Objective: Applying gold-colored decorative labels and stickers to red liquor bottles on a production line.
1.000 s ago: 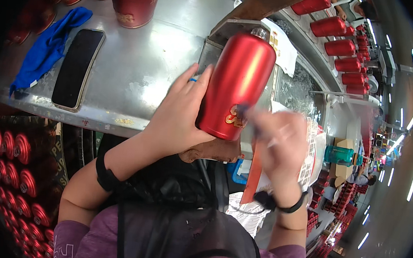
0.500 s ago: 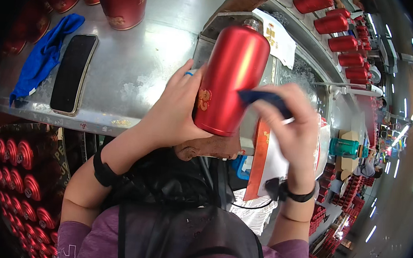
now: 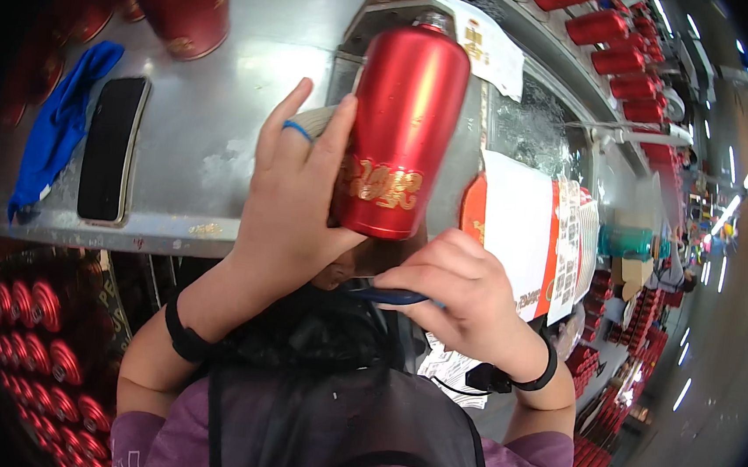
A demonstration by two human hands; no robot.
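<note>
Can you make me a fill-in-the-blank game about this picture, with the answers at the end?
1. The left hand holds a bottle coloured mostly ____.
2. The bottle's neck points toward the picture's ____, not its bottom.
3. The right hand pinches a thin dark piece, and the ring on the left hand is coloured ____.
4. Of the phone and the cloth, the one nearer the picture's left edge is the ____.

Missing words: red; top; blue; cloth.

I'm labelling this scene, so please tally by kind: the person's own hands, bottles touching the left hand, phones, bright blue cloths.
Hands: 2 (left hand, right hand)
Red bottle: 1
Phone: 1
Bright blue cloth: 1
Total: 5
</note>
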